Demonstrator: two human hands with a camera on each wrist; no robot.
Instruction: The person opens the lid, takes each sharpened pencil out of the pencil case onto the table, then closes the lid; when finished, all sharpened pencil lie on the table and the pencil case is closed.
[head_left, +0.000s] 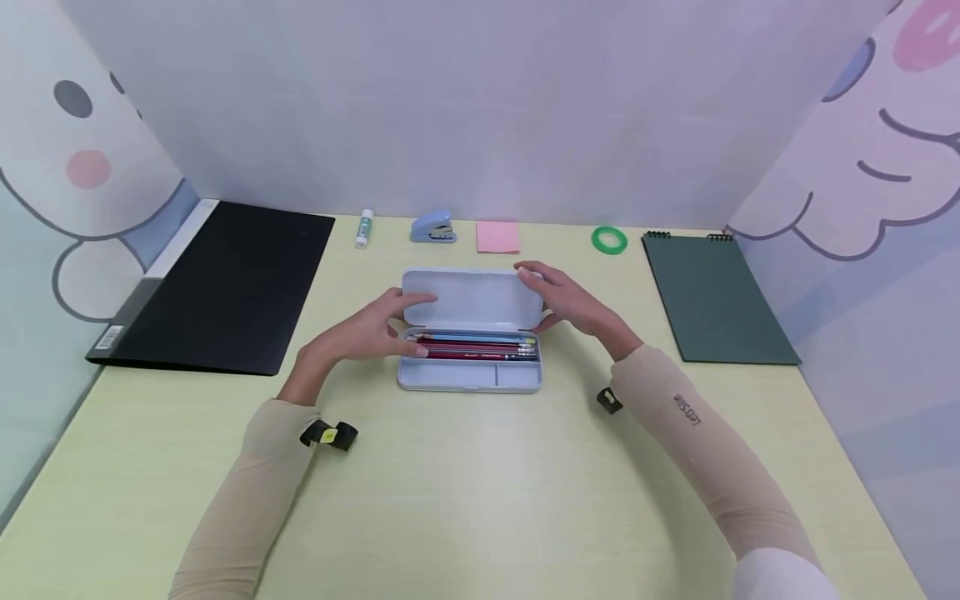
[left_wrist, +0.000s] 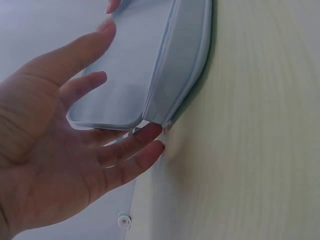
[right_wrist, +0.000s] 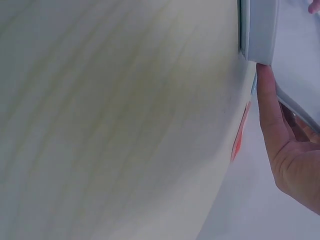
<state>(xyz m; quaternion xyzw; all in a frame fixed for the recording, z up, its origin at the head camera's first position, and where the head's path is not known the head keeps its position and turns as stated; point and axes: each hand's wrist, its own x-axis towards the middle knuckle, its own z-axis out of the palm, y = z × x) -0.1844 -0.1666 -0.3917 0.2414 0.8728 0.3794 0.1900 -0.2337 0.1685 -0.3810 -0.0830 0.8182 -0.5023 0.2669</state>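
Note:
A pale blue pencil case (head_left: pixel 446 379) lies on the table with its lid (head_left: pixel 474 298) raised at the back. Several pencils (head_left: pixel 480 355), red and blue, lie in its rear compartment. My left hand (head_left: pixel 367 329) is spread at the case's left end, with the thumb over the pencils' ends. In the left wrist view, its palm shows, and the lower fingertips touch the back corner by the hinge. My right hand (head_left: pixel 570 302) holds the lid's right end, some fingers behind it. In the right wrist view, one digit (right_wrist: pixel 267 95) touches the corner by the hinge.
At the back stand or lie a glue stick (head_left: pixel 363 229), blue stapler (head_left: pixel 432 227), pink sticky notes (head_left: pixel 498 237) and green tape roll (head_left: pixel 609 241). A black folder (head_left: pixel 232 292) is on the left; a dark green spiral notebook (head_left: pixel 720 300) is on the right. Walls (head_left: pixel 480 108) bound the table.

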